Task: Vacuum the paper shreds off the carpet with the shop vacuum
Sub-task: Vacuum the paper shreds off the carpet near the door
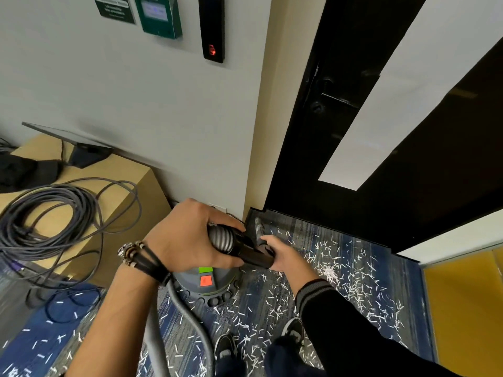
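Observation:
A grey shop vacuum (pixel 209 281) with a green and an orange button stands on the blue carpet (pixel 408 281) below my hands. My left hand (pixel 187 235) grips the ribbed grey hose (pixel 221 236) where it meets a black cuff. My right hand (pixel 283 255) holds the black wand tube (pixel 254 255) at the cuff's other end, and the tube runs down toward the door corner. More grey hose (pixel 187 317) loops down from the vacuum past my left forearm. White paper shreds (pixel 329 272) lie scattered over the carpet, thickest to the right of my right hand.
A wooden bench (pixel 128 180) at left carries a coil of grey cable (pixel 54 210) and a black monitor stand. A black door (pixel 353 131) stands ahead, a yellow panel (pixel 468 300) at right. My shoes (pixel 226 346) stand among the shreds.

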A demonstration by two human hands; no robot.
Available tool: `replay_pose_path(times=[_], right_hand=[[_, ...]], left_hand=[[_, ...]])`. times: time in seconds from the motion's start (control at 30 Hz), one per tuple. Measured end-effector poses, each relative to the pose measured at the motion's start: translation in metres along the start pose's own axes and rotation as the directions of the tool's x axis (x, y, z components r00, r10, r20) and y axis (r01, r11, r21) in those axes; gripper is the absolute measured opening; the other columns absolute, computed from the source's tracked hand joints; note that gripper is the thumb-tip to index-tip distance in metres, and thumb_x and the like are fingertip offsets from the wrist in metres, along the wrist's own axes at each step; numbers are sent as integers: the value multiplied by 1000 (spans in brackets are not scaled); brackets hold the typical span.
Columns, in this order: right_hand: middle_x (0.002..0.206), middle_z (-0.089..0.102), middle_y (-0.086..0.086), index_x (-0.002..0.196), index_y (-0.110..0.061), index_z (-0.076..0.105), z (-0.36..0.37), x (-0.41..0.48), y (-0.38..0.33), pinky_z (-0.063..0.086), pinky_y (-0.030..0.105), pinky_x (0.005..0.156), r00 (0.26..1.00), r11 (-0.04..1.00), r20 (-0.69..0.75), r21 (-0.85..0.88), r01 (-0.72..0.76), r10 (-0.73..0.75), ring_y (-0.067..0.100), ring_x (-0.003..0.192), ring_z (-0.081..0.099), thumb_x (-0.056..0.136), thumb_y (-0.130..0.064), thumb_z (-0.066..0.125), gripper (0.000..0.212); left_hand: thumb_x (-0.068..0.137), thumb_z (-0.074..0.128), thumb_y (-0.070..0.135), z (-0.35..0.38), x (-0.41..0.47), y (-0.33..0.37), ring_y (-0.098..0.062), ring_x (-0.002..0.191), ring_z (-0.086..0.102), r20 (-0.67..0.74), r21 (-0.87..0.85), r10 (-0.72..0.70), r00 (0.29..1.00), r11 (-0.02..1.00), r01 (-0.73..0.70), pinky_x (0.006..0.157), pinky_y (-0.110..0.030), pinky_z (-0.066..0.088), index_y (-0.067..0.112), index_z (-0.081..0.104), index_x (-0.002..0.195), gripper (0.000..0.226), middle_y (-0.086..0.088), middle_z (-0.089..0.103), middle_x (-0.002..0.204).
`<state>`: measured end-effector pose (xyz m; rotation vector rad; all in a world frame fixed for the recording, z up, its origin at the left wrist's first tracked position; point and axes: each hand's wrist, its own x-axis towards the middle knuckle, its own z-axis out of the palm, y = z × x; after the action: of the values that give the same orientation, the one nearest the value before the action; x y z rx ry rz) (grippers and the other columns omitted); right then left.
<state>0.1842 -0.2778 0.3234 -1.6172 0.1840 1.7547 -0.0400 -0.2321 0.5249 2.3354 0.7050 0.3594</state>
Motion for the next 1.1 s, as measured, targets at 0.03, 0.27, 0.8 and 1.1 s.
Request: replay_pose_path(times=[0.03,0.27,0.8,1.1], right_hand=[[78,58,10,83,-12,48,-1,-1,3,55,28,51,1000,1000,2,2,-5,5,23,69,59,104,-26,40,26],[83,60,12,91,-11,51,-20,-4,20,52,33,62,999,1000,-40,-14,-26,26,25,73,60,102,-28,42,23],[90,58,16,111,-3,46,-39,-15,33,52,29,47,991,996,-129,84,-9,20,27,76,62,105,-27,41,25],[88,57,14,91,-8,47,-14,-4,21,53,36,64,997,992,-65,119,38,-30,27,77,60,103,-21,42,19]], left_hand=[[59,87,59,-1,-2,0,19,77,63,2,-17,4,1000,1000,-4,73,-1,42,38,81,102,49,46,61,79],[64,93,52,10,-10,-1,5,85,70,66,-84,40,997,996,-34,81,-23,56,38,80,106,46,26,75,95],[61,85,64,11,-10,-12,2,85,72,85,-167,57,995,985,-42,81,-28,58,40,80,107,52,26,76,95],[64,89,58,-3,-2,-12,7,86,70,89,-98,86,992,992,-77,80,-21,56,38,81,108,49,28,76,95]])
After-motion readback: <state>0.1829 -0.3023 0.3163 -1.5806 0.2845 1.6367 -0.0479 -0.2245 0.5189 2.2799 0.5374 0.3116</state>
